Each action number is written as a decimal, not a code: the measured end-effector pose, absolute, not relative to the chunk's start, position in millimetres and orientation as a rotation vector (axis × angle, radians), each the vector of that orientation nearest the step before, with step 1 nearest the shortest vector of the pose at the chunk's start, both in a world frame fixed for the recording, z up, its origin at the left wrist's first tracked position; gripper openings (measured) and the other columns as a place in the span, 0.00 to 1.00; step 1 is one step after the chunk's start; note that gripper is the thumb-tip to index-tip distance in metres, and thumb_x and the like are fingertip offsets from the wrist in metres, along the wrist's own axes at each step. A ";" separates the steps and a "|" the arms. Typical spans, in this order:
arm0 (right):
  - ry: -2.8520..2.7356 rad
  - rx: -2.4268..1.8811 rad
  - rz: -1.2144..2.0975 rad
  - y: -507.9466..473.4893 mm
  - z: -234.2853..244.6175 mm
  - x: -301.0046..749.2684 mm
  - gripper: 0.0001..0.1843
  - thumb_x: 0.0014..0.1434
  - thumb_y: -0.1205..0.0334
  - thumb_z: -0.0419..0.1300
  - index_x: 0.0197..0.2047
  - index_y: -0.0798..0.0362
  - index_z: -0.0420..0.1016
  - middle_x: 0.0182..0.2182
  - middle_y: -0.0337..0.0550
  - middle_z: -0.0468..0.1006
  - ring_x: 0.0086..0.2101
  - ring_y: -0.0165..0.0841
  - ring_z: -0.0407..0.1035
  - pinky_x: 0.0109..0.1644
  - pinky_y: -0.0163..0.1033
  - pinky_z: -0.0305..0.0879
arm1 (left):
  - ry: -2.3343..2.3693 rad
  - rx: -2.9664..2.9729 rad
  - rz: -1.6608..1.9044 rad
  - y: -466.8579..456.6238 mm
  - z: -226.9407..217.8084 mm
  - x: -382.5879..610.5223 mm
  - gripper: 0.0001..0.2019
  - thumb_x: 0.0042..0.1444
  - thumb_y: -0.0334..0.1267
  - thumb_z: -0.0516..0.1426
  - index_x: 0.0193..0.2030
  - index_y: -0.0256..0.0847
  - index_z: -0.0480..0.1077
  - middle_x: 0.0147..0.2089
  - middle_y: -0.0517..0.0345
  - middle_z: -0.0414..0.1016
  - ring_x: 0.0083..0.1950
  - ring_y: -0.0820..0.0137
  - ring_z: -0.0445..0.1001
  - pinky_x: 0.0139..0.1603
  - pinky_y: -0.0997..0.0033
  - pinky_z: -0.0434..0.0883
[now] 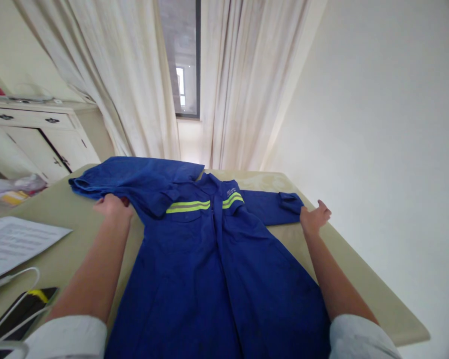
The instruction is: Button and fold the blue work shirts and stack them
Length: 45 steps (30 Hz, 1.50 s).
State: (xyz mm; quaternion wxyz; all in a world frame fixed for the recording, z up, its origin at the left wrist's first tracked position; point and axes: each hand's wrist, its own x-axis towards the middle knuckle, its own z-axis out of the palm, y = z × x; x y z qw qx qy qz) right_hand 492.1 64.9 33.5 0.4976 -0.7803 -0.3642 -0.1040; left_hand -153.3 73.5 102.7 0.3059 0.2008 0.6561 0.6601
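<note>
A dark blue work jacket (183, 279) with yellow-green reflective bands across the chest lies spread over the table, its collar at the far side. My left hand (114, 207) is closed at the lower edge of the wide blue cloth (134, 174) on the jacket's left; folds hide part of the fingers. One sleeve (265, 207) stretches out to the right with its cuff turned back. Beside that cuff is my right hand (316, 218), fingers spread outward and thumb side touching the cuff's end.
On the table (374, 309), at the left, lie a printed sheet (18, 244), a black phone (22, 314) and a white cable (17, 274). Behind stand a cream cabinet (41, 134) and long curtains (134, 75) by a window. A white wall (389, 124) borders the right side.
</note>
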 end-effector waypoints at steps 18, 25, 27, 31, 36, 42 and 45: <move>-2.240 -1.861 0.131 105.2 -0.7 315.1 0.46 0.69 0.26 0.48 0.78 0.45 0.59 0.76 0.54 0.57 0.73 0.57 0.53 0.74 0.61 0.52 | 2.118 2.277 0.221 73.7 0.2 -36.5 0.41 0.70 0.66 0.39 0.81 0.43 0.53 0.84 0.42 0.44 0.84 0.46 0.40 0.79 0.36 0.34; -2.191 -1.964 0.133 142.5 0.1 320.6 0.44 0.68 0.25 0.48 0.78 0.40 0.60 0.77 0.52 0.55 0.73 0.55 0.51 0.74 0.63 0.50 | 2.156 2.352 0.375 106.9 -0.5 -28.2 0.38 0.70 0.63 0.42 0.78 0.41 0.60 0.83 0.41 0.46 0.83 0.46 0.38 0.79 0.35 0.33; -2.201 -1.967 0.124 148.4 1.6 320.3 0.43 0.68 0.26 0.49 0.77 0.40 0.61 0.76 0.52 0.57 0.73 0.56 0.52 0.73 0.63 0.50 | 2.209 2.348 0.468 108.5 1.4 -24.4 0.34 0.70 0.60 0.45 0.74 0.43 0.66 0.81 0.42 0.52 0.81 0.44 0.45 0.78 0.35 0.37; -2.205 -1.870 -0.045 143.1 7.3 315.2 0.39 0.72 0.34 0.51 0.76 0.48 0.63 0.75 0.56 0.59 0.73 0.54 0.51 0.74 0.60 0.49 | 2.136 2.417 0.568 99.7 9.8 -18.4 0.27 0.72 0.49 0.45 0.67 0.41 0.73 0.73 0.40 0.65 0.74 0.44 0.60 0.74 0.40 0.53; -2.401 -1.594 -0.138 101.5 10.1 310.2 0.30 0.75 0.44 0.51 0.74 0.47 0.67 0.75 0.51 0.61 0.73 0.46 0.54 0.77 0.56 0.43 | 2.072 2.428 0.603 100.4 28.1 -29.2 0.30 0.71 0.43 0.47 0.77 0.42 0.60 0.79 0.44 0.56 0.76 0.48 0.56 0.73 0.47 0.57; -2.295 -1.656 -0.071 62.0 -4.2 317.1 0.28 0.75 0.48 0.51 0.72 0.48 0.68 0.71 0.50 0.69 0.70 0.43 0.62 0.75 0.53 0.49 | 2.417 1.920 0.512 144.5 57.4 -71.0 0.41 0.66 0.52 0.55 0.80 0.33 0.51 0.73 0.27 0.64 0.72 0.36 0.61 0.66 0.35 0.65; -2.270 -1.692 -0.045 61.0 -4.6 314.3 0.29 0.75 0.48 0.51 0.72 0.49 0.68 0.70 0.51 0.70 0.69 0.43 0.63 0.74 0.54 0.50 | 2.412 2.030 0.316 166.3 67.7 -85.4 0.33 0.60 0.56 0.61 0.68 0.42 0.73 0.68 0.33 0.72 0.70 0.35 0.65 0.65 0.37 0.67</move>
